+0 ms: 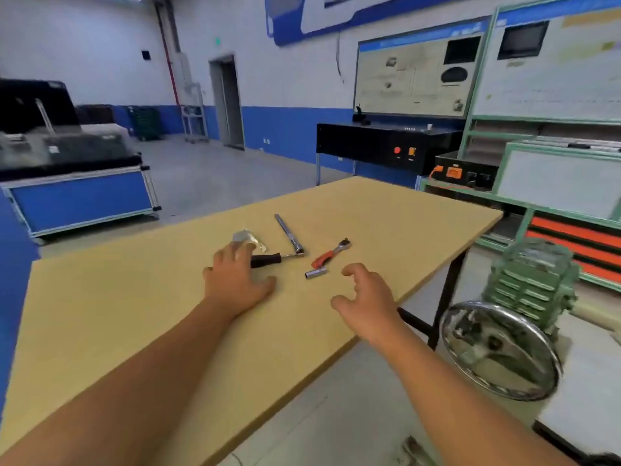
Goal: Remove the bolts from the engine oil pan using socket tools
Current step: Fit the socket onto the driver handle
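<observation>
Bare and holding nothing, both hands are reaching over the tan wooden table (134, 314). The left hand (235, 280) is lying flat, fingers straight, just beside the black-handled breaker bar (289, 237). The right hand (364, 297) is hovering with fingers loosely spread, near the loose socket (316, 273) and the orange ratchet (331, 253). A crumpled shiny scrap (247, 238) is sitting beyond the left fingers. The engine (527, 290) is standing off to the right, its oil pan not identifiable. Best next, I judge: pinching the socket and seating it squarely on the ratchet's drive.
</observation>
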The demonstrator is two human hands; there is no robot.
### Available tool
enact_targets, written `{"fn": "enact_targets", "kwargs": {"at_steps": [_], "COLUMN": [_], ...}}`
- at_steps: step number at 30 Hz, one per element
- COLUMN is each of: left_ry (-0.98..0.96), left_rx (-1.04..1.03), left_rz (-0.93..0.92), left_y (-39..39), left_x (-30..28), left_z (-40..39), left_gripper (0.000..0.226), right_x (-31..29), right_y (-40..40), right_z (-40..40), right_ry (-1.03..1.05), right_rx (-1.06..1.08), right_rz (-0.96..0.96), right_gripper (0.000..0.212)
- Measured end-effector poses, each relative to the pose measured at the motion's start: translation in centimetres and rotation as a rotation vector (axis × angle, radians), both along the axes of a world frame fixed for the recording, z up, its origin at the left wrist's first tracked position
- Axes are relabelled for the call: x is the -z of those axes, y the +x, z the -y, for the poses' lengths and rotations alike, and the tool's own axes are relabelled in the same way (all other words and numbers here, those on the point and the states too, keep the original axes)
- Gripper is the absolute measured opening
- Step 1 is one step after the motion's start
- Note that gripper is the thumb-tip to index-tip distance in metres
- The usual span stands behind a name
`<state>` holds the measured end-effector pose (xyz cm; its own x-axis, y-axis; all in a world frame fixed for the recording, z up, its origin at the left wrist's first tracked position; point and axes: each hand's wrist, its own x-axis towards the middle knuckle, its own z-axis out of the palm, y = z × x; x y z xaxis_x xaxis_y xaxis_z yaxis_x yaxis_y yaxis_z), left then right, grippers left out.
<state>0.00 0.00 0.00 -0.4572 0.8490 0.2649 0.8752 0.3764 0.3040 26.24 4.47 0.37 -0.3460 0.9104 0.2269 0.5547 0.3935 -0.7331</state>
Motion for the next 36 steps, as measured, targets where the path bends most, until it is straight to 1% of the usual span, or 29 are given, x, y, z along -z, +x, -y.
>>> {"fn": "enact_targets", "kwargs": {"at_steps": [1,2,4,6,7,10,12,14,15,17,18,20,21,24,25,27,28,29,30,32,33,34,36], "left_ry": [0.003,0.034,0.064,0.082,0.083,0.063,0.024,0.036,0.045,0.037,0.023,0.016,0.036,0.201,0.226,0.204,0.183,0.154,0.121,0.052,0.028,0.005,-0.038], "left_rx": [0.096,0.140,0.226,0.252,0.249,0.278,0.305,0.301,0.299,0.303,0.308,0.314,0.319,0.359,0.372,0.393,0.398,0.404,0.412,0.438,0.457,0.481,0.526], "left_rz": [-0.084,-0.179,-0.273,-0.294,-0.301,-0.293,-0.313,-0.332,-0.333,-0.298,-0.297,-0.332,-0.314,-0.093,-0.029,0.096,0.170,0.241,0.285,0.308,0.294,0.262,0.178], "left_y": [0.2,0.1,0.7,0.7,0.4,-0.5,-0.9,-0.9,-0.7,-0.3,0.0,0.4,0.8,2.8,3.7,5.7,6.6,7.3,7.8,8.3,8.4,8.5,8.8], "left_x": [-0.1,0.3,0.4,0.4,0.6,1.3,1.7,1.7,1.5,1.4,1.3,1.1,0.8,-0.1,-0.4,-0.7,-0.7,-0.8,-0.8,-0.8,-0.7,-0.7,-0.7], "left_z": [-0.5,-1.4,-3.3,-5.0,-5.5,-6.4,-6.8,-6.9,-6.9,-6.8,-6.7,-6.5,-6.2,-5.5,-5.4,-5.2,-5.2,-5.2,-5.2,-5.0,-4.8,-4.6,-4.1], "left_gripper": [0.079,0.077,0.076,0.076,0.074,0.069,0.060,0.046,0.039,0.028,0.024,0.020,0.020,0.016,0.015,0.021,0.025,0.026,0.026,0.025,0.023,0.022,0.027], "right_x": [0.1,0.1,0.5,1.0,1.3,1.1,1.2,1.5,1.6,1.5,1.3,1.0,0.9,0.1,-0.2,-0.4,-0.4,-0.3,-0.2,-0.1,-0.4,-0.7,-1.3], "right_y": [-1.2,-2.4,-4.3,-5.9,-6.6,-7.7,-8.0,-7.8,-7.6,-7.0,-6.8,-6.8,-6.9,-6.8,-6.7,-6.8,-6.8,-6.8,-6.6,-5.5,-4.7,-3.9,-1.9], "right_z": [-0.7,-1.5,-3.5,-5.9,-7.3,-9.9,-10.3,-10.3,-10.1,-9.5,-9.2,-8.7,-8.5,-8.3,-8.1,-7.1,-6.6,-6.2,-5.9,-5.7,-5.7,-5.4,-4.2], "right_ry": [-0.023,-0.034,0.021,0.109,0.138,0.144,0.148,0.173,0.182,0.192,0.185,0.148,0.122,0.017,-0.002,-0.006,-0.004,-0.010,-0.026,-0.078,-0.130,-0.207,-0.392], "right_rx": [-0.011,-0.011,-0.024,0.001,0.020,0.053,0.053,0.116,0.171,0.301,0.359,0.417,0.424,0.425,0.417,0.403,0.404,0.412,0.419,0.388,0.329,0.258,0.144], "right_rz": [-0.002,-0.012,-0.015,0.066,0.120,0.270,0.274,0.271,0.273,0.324,0.379,0.499,0.535,0.569,0.586,0.635,0.644,0.637,0.612,0.484,0.359,0.181,-0.231], "right_gripper": [0.050,0.050,0.048,0.049,0.046,0.029,0.023,0.018,0.019,0.028,0.033,0.034,0.032,0.032,0.033,0.031,0.026,0.020,0.018,0.031,0.034,0.035,0.030]}}
